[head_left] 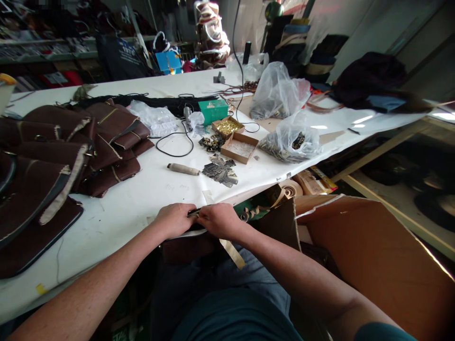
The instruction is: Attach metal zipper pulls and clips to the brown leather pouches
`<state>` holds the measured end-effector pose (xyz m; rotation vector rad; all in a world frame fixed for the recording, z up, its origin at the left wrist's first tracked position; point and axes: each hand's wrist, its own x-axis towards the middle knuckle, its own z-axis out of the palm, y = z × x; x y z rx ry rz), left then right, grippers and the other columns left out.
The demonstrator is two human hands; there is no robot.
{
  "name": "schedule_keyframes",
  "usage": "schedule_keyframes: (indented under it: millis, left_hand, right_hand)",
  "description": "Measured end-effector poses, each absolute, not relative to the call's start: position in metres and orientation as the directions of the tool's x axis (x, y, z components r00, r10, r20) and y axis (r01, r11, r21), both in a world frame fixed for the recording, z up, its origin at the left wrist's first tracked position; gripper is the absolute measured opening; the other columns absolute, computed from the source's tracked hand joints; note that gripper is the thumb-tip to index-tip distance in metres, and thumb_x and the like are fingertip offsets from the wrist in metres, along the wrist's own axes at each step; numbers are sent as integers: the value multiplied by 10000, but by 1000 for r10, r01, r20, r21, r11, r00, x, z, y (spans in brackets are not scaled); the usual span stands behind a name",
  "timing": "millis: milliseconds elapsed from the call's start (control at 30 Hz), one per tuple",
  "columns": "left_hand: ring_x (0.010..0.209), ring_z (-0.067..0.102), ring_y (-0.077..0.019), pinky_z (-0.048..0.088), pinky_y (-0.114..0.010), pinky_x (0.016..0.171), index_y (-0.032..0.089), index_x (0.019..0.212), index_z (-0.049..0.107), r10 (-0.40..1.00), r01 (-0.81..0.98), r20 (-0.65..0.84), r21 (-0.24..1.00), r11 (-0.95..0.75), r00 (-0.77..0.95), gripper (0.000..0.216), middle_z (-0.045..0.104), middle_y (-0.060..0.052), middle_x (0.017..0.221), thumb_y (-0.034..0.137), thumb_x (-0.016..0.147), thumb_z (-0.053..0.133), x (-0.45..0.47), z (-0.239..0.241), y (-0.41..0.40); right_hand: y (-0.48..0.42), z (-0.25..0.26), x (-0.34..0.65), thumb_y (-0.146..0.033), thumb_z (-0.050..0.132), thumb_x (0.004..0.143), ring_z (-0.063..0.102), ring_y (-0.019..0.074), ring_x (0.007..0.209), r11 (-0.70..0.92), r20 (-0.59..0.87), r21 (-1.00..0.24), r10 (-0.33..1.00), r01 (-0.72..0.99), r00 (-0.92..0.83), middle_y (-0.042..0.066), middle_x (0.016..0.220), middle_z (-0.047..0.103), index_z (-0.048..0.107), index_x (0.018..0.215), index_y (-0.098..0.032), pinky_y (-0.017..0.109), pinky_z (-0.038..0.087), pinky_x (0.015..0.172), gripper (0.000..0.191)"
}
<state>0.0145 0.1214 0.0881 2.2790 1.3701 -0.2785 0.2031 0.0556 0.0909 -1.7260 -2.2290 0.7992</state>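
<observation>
My left hand (173, 219) and my right hand (219, 220) meet at the near edge of the white table (142, 199). Both are closed in a pinch on a small dark metal piece (194, 213) held between them. A pale strap or tape (232, 252) hangs down from under my right hand over my lap. A brown leather piece lies below my hands, mostly hidden.
Brown leather bags (67, 151) are piled at the left. A wooden-handled tool (184, 169), a heap of metal plates (221, 171), small boxes of hardware (239, 147) and plastic bags (289, 137) lie ahead. An open cardboard box (366, 251) stands at my right.
</observation>
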Motion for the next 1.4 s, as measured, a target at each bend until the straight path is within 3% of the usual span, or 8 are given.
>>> schedule_keyframes:
  millis: [167, 333, 567, 733, 1033, 1167, 1300, 1400]
  left_hand:
    - [899, 723, -311, 427, -344, 710, 287, 867, 742, 772, 863, -393, 294, -410, 500, 289, 812, -65, 949, 513, 919, 570, 14, 90, 119]
    - [912, 721, -292, 450, -340, 744, 289, 953, 736, 764, 834, -360, 373, -407, 535, 419, 800, -56, 961, 600, 999, 458, -1, 93, 114]
    - [821, 692, -252, 493, -331, 763, 248, 822, 676, 695, 742, -333, 508, -437, 637, 487, 735, -28, 817, 600, 1025, 407, -14, 89, 114]
    - [1055, 720, -303, 528, -343, 922, 251, 1086, 778, 662, 679, -330, 631, -375, 673, 445, 809, -44, 1098, 602, 999, 518, -24, 87, 115]
    - [1311, 673, -316, 479, -361, 1146, 262, 1404, 720, 591, 629, -388, 726, -278, 708, 499, 730, -43, 1449, 497, 986, 580, -35, 97, 117]
    - [1346, 651, -314, 471, -342, 1149, 266, 1403, 722, 606, 621, -374, 738, -264, 702, 471, 711, -29, 1483, 430, 987, 575, -40, 103, 113]
    - [1397, 615, -317, 446, -362, 1184, 266, 1450, 689, 692, 594, -310, 776, -211, 652, 486, 684, -32, 1520, 392, 996, 573, -50, 109, 107]
    - [1325, 668, -305, 496, -375, 1132, 262, 1477, 668, 698, 489, -285, 866, -107, 657, 487, 708, -48, 1482, 388, 1021, 557, -52, 120, 102]
  right_hand:
    - [18, 137, 212, -422, 691, 1013, 636, 152, 789, 366, 44, -787, 837, 497, -545, -8, 868, 755, 784, 966, -247, 246, 405, 730, 203]
    - [-1, 117, 268, -572, 666, 976, 542, 142, 678, -3, -59, -928, 989, 372, -139, -20, 726, 616, 697, 832, -191, 245, 396, 639, 408]
    - [8, 26, 346, -704, 594, 893, 498, 164, 654, -283, -157, -857, 939, 430, 305, -6, 661, 554, 671, 781, -177, 272, 386, 603, 545]
    - [32, -7, 346, -716, 551, 903, 509, 163, 670, -270, -133, -859, 938, 435, 320, 1, 677, 572, 667, 786, -170, 271, 400, 616, 570]
    - [46, -31, 344, -791, 541, 903, 577, 193, 628, -351, -200, -831, 912, 431, 358, 24, 628, 609, 682, 755, -174, 296, 424, 602, 650]
    - [42, -23, 350, -760, 654, 838, 684, 271, 804, -377, -170, -801, 888, 465, 427, 82, 795, 731, 747, 832, -174, 357, 502, 761, 594]
    - [22, 0, 350, -716, 644, 844, 683, 378, 1115, -358, -22, -805, 815, 472, 579, 197, 1166, 753, 750, 1146, -144, 479, 501, 1003, 656]
    - [4, 23, 331, -695, 695, 851, 685, 362, 1113, -188, 46, -896, 862, 403, 504, 183, 1220, 742, 719, 1264, -156, 479, 526, 1000, 679]
